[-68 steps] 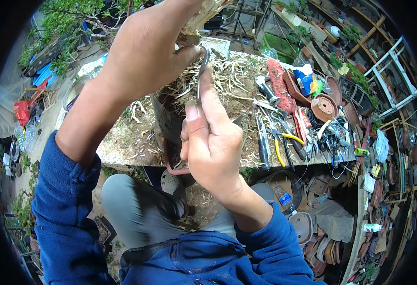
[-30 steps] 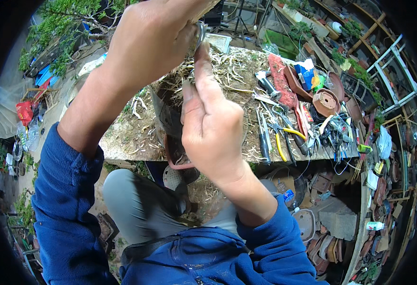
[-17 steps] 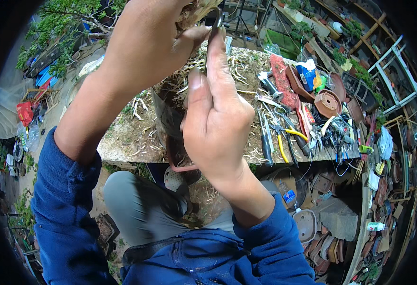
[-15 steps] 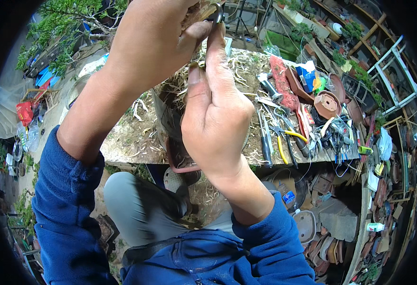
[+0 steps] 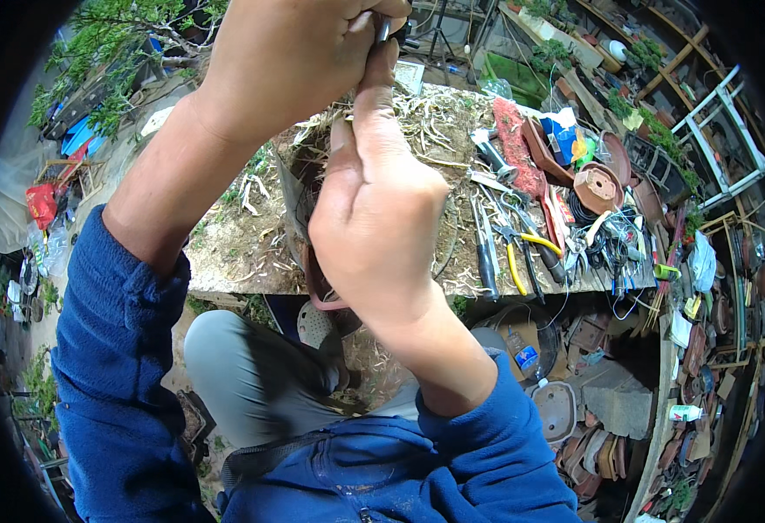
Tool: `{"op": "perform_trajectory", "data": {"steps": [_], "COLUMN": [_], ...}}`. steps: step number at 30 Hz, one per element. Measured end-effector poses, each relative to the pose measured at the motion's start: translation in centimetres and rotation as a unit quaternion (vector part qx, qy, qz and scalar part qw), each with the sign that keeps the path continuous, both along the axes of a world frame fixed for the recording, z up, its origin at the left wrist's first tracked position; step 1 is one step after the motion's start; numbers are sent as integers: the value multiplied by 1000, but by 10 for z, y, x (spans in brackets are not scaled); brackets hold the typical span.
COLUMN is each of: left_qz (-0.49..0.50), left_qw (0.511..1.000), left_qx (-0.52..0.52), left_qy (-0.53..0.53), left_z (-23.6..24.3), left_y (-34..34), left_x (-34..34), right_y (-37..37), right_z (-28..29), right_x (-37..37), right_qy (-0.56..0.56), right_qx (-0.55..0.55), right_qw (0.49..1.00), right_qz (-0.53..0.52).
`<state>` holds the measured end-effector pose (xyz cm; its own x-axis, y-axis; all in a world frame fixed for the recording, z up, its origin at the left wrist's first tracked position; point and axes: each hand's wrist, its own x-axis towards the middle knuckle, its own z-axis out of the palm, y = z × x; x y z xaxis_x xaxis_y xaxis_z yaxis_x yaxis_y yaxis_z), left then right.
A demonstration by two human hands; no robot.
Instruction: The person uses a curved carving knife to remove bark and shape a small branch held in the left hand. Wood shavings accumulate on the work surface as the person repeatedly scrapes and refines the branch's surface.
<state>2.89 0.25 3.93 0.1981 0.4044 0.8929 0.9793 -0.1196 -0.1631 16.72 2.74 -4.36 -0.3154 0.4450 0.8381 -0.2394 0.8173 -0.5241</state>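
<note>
High at the top of the head view, my left hand (image 5: 308, 61) is closed; what lies in its grip is hidden by the hand itself. My right hand (image 5: 378, 209) is curled just below it, index finger stretched up to a small metal tool tip (image 5: 384, 30) at the left hand's fingers. The rest of that tool is covered by my hands. Beneath my hands, partly hidden, a pot (image 5: 320, 292) with a reddish rim stands at the table's front edge. Pale wood shavings (image 5: 252, 196) lie around it.
Right on the worktable (image 5: 226, 275) lie yellow-handled pliers (image 5: 515, 261), other hand tools, a red fuzzy strip (image 5: 519, 152) and a brown octagonal pot (image 5: 599, 190). A leafy conifer branch (image 5: 130, 52) reaches in at upper left. A white ladder (image 5: 722, 131) and stacked pots stand farther right.
Both hands have shifted slightly left, and the right hand has moved a little down. The metal tip, more exposed before, is now mostly covered by fingers.
</note>
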Motion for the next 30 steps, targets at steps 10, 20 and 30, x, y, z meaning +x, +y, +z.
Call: {"op": "perform_trajectory", "data": {"steps": [10, 20, 30], "left_qz": [10, 47, -76], "left_qw": [999, 993, 983], "left_qx": [-6, -104, -159], "left_qy": [44, -8, 40], "left_z": [-3, -9, -1], "left_y": [-5, -20, -28], "left_x": [6, 3, -13], "right_y": [9, 4, -2], "right_z": [-8, -29, -9], "right_x": [12, 20, 63], "right_qy": [-11, -44, 4], "right_qx": [6, -48, -430], "right_qw": [998, 994, 853], "right_qz": [69, 89, 297]}}
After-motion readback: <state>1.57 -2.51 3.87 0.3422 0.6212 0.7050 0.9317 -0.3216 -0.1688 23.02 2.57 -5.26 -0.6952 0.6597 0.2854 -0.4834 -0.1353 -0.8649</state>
